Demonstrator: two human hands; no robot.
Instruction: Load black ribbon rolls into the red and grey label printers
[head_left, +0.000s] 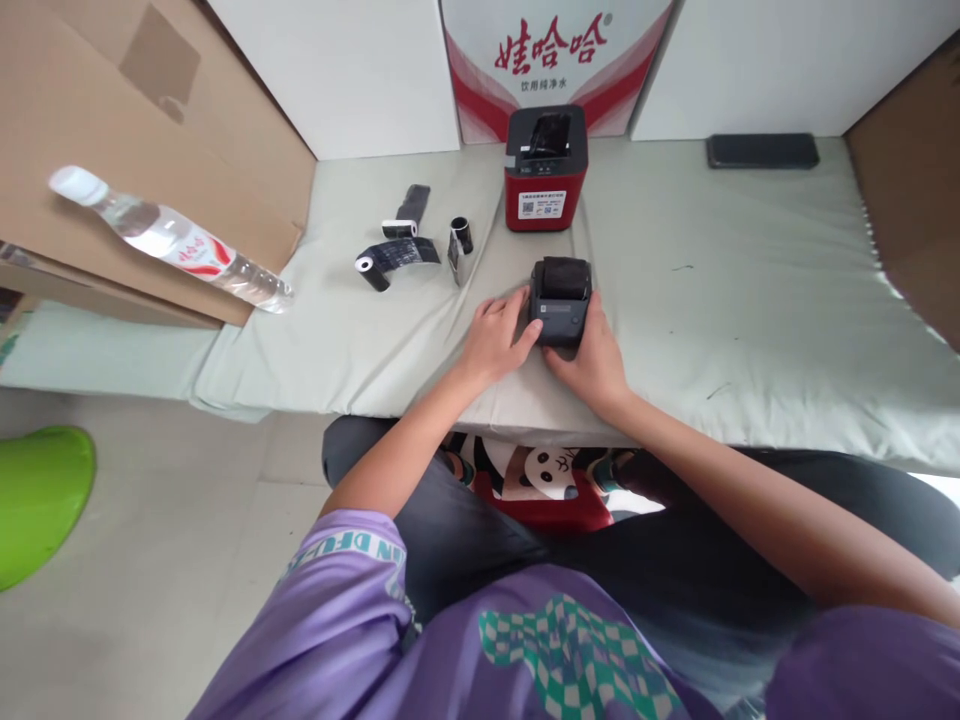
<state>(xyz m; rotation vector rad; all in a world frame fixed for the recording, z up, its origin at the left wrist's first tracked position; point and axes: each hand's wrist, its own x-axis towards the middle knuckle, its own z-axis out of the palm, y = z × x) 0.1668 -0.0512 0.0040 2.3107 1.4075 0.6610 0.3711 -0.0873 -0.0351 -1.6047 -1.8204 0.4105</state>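
A small dark grey portable printer [559, 318] sits on the cloth-covered surface in front of me, with a piece of black material on its top. My left hand [491, 342] is at its left side, fingers along the edge and thumb against the front left corner. Around the right side and the front lower edge curls my right hand [596, 365], gripping the printer. The fingertips on the far sides are partly hidden. Just behind it stands a larger red and black printer [546, 200] with a white label, also with black material on top.
To the left lie black rolls [373, 273] with strips unrolled, and a small black roll [461, 235] stands upright. A water bottle [187, 240] is at the left beside a cardboard box [202, 120]. A black phone-like slab [762, 151] lies at the back right. A green stool [45, 500] stands on the floor.
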